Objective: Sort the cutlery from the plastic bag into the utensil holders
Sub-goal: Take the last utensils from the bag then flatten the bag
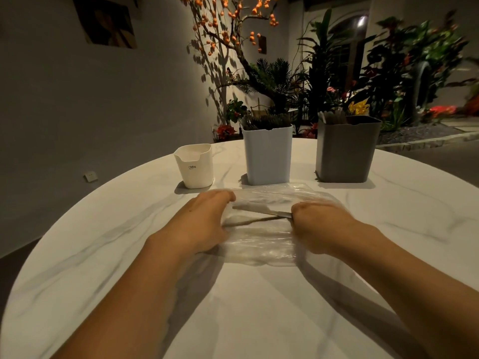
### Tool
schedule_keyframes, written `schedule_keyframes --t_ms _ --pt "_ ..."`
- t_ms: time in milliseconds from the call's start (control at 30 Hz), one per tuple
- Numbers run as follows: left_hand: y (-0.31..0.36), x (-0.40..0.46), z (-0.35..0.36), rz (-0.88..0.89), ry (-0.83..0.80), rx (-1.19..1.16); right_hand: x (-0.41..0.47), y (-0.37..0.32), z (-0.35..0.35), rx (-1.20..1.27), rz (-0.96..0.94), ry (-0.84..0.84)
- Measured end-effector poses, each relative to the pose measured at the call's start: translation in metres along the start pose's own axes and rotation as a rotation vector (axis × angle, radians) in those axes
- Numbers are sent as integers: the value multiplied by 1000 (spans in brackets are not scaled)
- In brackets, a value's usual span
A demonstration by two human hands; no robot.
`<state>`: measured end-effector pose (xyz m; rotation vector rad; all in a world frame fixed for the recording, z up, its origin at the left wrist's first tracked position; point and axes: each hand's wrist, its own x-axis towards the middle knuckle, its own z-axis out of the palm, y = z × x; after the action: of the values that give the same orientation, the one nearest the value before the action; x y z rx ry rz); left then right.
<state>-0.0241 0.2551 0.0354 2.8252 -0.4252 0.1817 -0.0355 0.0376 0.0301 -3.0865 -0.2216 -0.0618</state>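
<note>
Both hands are down on a clear plastic bag lying flat on the white marbled tabletop. L hand sits on the bag's left edge w/ fingers curled over the plastic, apparently gripping it; fingertips are hidden, so can't tell how tight. R hand is at the bag's right side, fingers curled round the end of a metal utensil that pokes out leftward between the two hands. Looks like a knife, but motion blur makes that unsure. A second thin dark piece lies just below it, also btwn the hands; can't tell whether it's inside the bag or on top.

Beyond the hands, 3 utensil holders stand in a row, well apart from the bag's near edge: small white holder ahead-left of the L hand; pale blue holder straight ahead btwn the hands, w/ dark cutlery tops showing; grey holder ahead-right of the R hand, w/ pale handles sticking up at its left corner. The bag's far edge nearly reaches the blue holder's base.

Plants and a wall behind the tabletop.
</note>
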Motion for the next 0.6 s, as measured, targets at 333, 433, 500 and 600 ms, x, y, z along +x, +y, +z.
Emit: schedule_keyframes --t_ms 333,433,500,600 --pt "4 6 10 53 94 -394 1 7 4 174 -95 93" --pt "15 7 14 120 72 -453 0 -4 3 56 -147 79" --pt "17 6 17 163 58 -401 -2 -15 2 -7 -199 44" --pt "3 4 13 118 106 -189 -2 -15 -2 -24 -148 -5"
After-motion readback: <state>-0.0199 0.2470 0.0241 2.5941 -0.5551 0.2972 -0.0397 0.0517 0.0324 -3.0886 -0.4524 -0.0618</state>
